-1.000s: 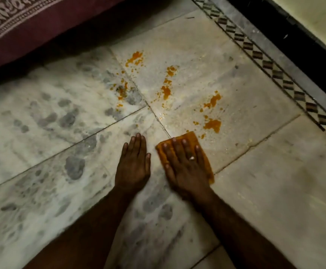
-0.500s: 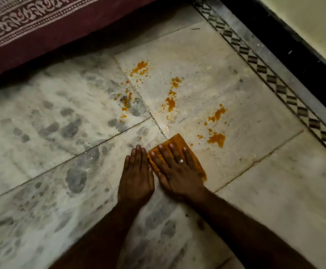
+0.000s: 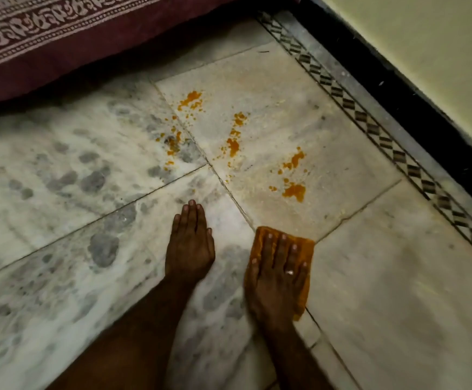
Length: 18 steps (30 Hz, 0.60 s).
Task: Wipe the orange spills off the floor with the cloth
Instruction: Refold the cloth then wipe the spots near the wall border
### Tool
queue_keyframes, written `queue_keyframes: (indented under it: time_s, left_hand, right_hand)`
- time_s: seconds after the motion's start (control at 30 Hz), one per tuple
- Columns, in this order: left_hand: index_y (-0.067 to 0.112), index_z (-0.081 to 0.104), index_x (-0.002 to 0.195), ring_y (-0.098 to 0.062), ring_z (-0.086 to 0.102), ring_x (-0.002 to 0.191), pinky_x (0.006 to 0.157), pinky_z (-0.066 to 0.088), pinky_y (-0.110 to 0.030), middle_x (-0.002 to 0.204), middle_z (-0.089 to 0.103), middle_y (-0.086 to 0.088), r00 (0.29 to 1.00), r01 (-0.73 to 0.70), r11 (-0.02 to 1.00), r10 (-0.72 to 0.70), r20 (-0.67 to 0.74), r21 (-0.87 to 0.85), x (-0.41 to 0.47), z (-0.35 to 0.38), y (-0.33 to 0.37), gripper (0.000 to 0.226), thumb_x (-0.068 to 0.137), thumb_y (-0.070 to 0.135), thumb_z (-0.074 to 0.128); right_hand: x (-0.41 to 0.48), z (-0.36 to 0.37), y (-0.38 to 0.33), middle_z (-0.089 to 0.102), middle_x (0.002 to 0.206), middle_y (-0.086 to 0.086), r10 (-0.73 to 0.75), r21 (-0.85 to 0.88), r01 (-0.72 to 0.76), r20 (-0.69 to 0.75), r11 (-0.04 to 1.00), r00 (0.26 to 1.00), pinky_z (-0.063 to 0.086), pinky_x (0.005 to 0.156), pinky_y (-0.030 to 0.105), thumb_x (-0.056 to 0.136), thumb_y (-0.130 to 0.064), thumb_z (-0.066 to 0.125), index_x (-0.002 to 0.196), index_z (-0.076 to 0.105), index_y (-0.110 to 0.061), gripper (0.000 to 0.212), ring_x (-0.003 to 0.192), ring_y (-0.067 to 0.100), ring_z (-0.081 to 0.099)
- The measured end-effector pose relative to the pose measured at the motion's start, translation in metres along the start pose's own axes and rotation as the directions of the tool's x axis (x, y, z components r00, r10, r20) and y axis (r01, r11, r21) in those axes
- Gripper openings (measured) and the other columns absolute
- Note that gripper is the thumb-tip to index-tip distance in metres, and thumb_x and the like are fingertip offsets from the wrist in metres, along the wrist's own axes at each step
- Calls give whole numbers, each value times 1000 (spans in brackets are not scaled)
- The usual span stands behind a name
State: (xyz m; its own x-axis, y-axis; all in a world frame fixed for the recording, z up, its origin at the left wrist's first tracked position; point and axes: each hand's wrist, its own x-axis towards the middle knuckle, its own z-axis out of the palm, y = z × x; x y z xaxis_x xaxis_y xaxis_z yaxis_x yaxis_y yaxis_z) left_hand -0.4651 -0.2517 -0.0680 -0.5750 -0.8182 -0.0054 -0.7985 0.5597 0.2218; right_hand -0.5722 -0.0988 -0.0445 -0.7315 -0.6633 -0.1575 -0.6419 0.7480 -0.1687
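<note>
Orange spills dot the marble floor [image 3: 369,263]: a large blotch [image 3: 294,190] nearest me, a streak [image 3: 295,159] behind it, a middle trail [image 3: 233,143], a far patch [image 3: 191,100] and specks along the tile joint [image 3: 173,144]. My right hand [image 3: 277,277] lies flat with fingers spread, pressing an orange cloth [image 3: 306,249] to the floor, a hand's length short of the nearest blotch. My left hand [image 3: 190,243] rests flat on the bare floor to the left of the cloth, fingers together, holding nothing.
A maroon patterned bedspread [image 3: 60,38] hangs over the floor at the top left. A diamond-pattern border strip [image 3: 369,128] and black skirting [image 3: 398,88] run diagonally along the cream wall [image 3: 426,38] on the right.
My right hand has slid the cloth back toward me and to the right, away from the spills. The left hand stays planted in the same spot.
</note>
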Motion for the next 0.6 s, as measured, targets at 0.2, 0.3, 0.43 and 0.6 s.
queue_keyframes:
  time_s: [0.2,0.3,0.43,0.6]
  left_hand:
    - [-3,30,153,-41,25,150,121,20,-54,161,24,-26,983,147,983,-133,127,-112,-6,-9,23,69,98,36,17]
    - [-2,45,146,-45,36,143,116,30,-55,157,32,-30,987,29,991,-7,159,-133,-25,-13,50,67,95,36,23]
    - [6,68,125,-40,57,124,105,46,-47,136,60,-23,965,-42,972,99,242,-230,-53,-26,77,58,91,37,32]
    - [14,72,108,-28,67,100,91,52,-39,108,73,-10,872,390,686,-60,486,-615,-64,-62,98,28,93,33,59]
  right_hand:
    - [-35,-8,5,29,165,14,-104,-59,109,87,992,991,12,119,53,95,-57,36,159,35,-17,75,149,38,35]
    - [-52,-17,18,45,157,17,-147,-85,158,129,984,981,19,116,52,89,-70,42,151,49,-11,86,143,37,46]
    - [-63,-23,26,51,151,20,-176,-96,203,235,975,956,25,116,54,84,-75,43,143,57,-8,90,139,40,51]
    - [-49,-56,22,34,165,9,-175,109,149,286,983,942,21,124,44,105,-46,31,154,45,-21,56,153,30,30]
